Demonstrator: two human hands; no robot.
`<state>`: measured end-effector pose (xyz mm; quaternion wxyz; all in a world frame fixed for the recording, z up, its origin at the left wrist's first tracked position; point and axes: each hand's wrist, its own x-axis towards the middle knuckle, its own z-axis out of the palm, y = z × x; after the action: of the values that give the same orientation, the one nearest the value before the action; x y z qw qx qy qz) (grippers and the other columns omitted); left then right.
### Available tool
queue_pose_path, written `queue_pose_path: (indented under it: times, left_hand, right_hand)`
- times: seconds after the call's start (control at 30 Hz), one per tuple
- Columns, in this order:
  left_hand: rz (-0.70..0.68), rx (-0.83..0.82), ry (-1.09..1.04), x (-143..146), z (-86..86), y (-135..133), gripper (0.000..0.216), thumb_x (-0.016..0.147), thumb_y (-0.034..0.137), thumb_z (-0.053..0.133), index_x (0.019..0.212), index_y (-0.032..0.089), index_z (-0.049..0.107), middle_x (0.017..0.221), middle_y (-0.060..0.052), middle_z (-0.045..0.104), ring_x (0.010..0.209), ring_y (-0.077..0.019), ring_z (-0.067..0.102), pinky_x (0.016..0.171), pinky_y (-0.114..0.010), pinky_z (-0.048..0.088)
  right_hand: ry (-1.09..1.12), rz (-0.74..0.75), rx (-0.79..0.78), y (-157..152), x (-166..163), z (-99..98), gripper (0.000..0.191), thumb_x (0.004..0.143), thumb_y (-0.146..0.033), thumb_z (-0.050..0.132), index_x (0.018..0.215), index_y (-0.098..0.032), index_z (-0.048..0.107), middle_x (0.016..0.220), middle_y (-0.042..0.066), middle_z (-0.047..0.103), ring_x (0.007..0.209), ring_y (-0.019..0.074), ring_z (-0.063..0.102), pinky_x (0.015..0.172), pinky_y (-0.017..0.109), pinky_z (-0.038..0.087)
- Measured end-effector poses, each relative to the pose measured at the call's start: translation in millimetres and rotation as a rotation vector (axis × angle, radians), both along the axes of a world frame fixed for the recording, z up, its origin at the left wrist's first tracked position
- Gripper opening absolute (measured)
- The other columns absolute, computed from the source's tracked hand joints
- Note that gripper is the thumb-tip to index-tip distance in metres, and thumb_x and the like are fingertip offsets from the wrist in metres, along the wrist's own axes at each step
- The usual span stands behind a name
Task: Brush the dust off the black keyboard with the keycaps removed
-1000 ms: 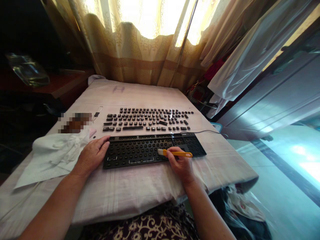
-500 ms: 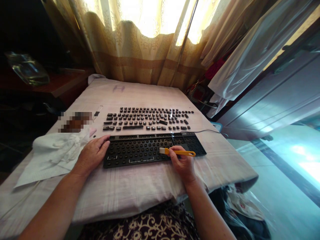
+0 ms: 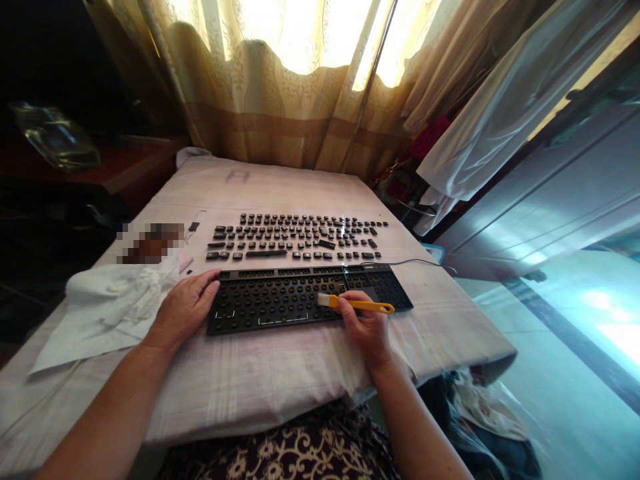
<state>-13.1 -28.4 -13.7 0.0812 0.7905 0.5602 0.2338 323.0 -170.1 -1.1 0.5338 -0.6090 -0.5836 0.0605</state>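
Observation:
A black keyboard [image 3: 280, 310] with its keycaps off lies flat on the cloth-covered table. My left hand [image 3: 186, 308] holds its left end, fingertips at the upper corner and thumb along the side. In my right hand [image 3: 367, 325] is a small brush [image 3: 356, 305] with a yellow handle, pinched near its neck. The pale bristles point left and meet the key posts right of the keyboard's middle. Behind the keyboard, loose black keycaps [image 3: 267, 253] are laid out in several rows.
A crumpled white cloth [image 3: 107, 300] lies left of my left hand, with a blurred-out patch [image 3: 154, 243] behind it. The keyboard's cable [image 3: 425, 262] runs off to the right. Curtains [image 3: 280, 113] hang behind the table [image 3: 300, 183], and a glass jar [image 3: 57, 137] stands on a wooden surface at left.
The brush has shifted very slightly, its handle end a little to the right and its bristles a touch left and up. My left hand and the keyboard stay put.

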Motion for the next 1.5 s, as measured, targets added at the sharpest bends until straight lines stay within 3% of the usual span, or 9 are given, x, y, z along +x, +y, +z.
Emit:
queue_pose_path:
  times: [0.37, 0.57, 0.8, 1.03, 1.2, 1.3, 1.5]
  left_hand:
    - [0.001, -0.018, -0.013, 1, 1.9, -1, 0.053, 0.093, 0.046, 0.034, 0.122, 0.021, 0.07, 0.121, -0.007, 0.076, 0.114, -0.0275, 0.069, 0.106, -0.04, 0.051]
    - [0.013, -0.026, -0.028, 3, 3.7, -2, 0.053, 0.093, 0.046, 0.035, 0.122, 0.021, 0.071, 0.121, -0.007, 0.076, 0.113, -0.027, 0.069, 0.105, -0.039, 0.052]
    - [0.026, -0.023, -0.033, 3, 6.5, -3, 0.051, 0.092, 0.045, 0.035, 0.117, 0.022, 0.074, 0.116, -0.006, 0.078, 0.111, -0.0266, 0.07, 0.1, -0.037, 0.055]
    - [0.052, -0.034, -0.032, 3, 9.5, -5, 0.051, 0.091, 0.047, 0.035, 0.111, 0.024, 0.076, 0.112, -0.003, 0.079, 0.108, -0.0253, 0.072, 0.095, -0.033, 0.056]
    - [0.062, -0.057, -0.027, 4, 12.9, -6, 0.053, 0.091, 0.048, 0.035, 0.112, 0.023, 0.076, 0.113, -0.005, 0.079, 0.108, -0.0262, 0.072, 0.095, -0.034, 0.056]
    - [0.056, -0.059, -0.032, 4, 12.0, -6, 0.054, 0.091, 0.049, 0.035, 0.113, 0.022, 0.076, 0.113, -0.005, 0.079, 0.108, -0.0266, 0.072, 0.095, -0.034, 0.056]
    - [0.042, -0.043, -0.034, 2, 7.6, -5, 0.053, 0.092, 0.049, 0.035, 0.113, 0.023, 0.075, 0.113, -0.005, 0.079, 0.108, -0.0257, 0.072, 0.096, -0.034, 0.056]
  right_hand:
    - [-0.104, 0.004, -0.017, 2, 0, -3.2, 0.016, 0.09, -0.031, 0.06, 0.08, -0.024, 0.07, 0.071, 0.002, 0.076, 0.061, 0.0188, 0.074, 0.059, 0.027, 0.057]
    - [0.077, 0.048, -0.021, 0, -2, -2.7, 0.014, 0.091, -0.033, 0.062, 0.083, -0.023, 0.069, 0.067, 0.001, 0.074, 0.058, 0.0185, 0.073, 0.056, 0.027, 0.059]
    - [0.281, -0.012, 0.027, -1, -15, 1.5, 0.016, 0.093, -0.037, 0.065, 0.092, -0.021, 0.07, 0.076, 0.002, 0.075, 0.061, 0.0177, 0.074, 0.059, 0.029, 0.062]
    - [0.198, -0.007, 0.044, 9, -14, -10.7, 0.013, 0.091, -0.034, 0.069, 0.097, -0.023, 0.072, 0.088, 0.003, 0.078, 0.079, 0.0206, 0.076, 0.077, 0.034, 0.062]
    - [0.211, -0.016, 0.021, 5, -8, -19.6, 0.016, 0.095, -0.037, 0.063, 0.096, -0.022, 0.068, 0.081, 0.003, 0.076, 0.068, 0.0198, 0.075, 0.066, 0.031, 0.061]
    - [0.123, 0.011, 0.015, 2, -8, -15.0, 0.015, 0.096, -0.035, 0.06, 0.093, -0.023, 0.067, 0.071, 0.001, 0.074, 0.061, 0.0192, 0.074, 0.06, 0.029, 0.058]
    - [-0.061, 0.03, 0.053, 0, -13, -3.6, 0.012, 0.093, -0.025, 0.056, 0.09, -0.022, 0.067, 0.077, 0.003, 0.076, 0.064, 0.0188, 0.075, 0.062, 0.028, 0.058]
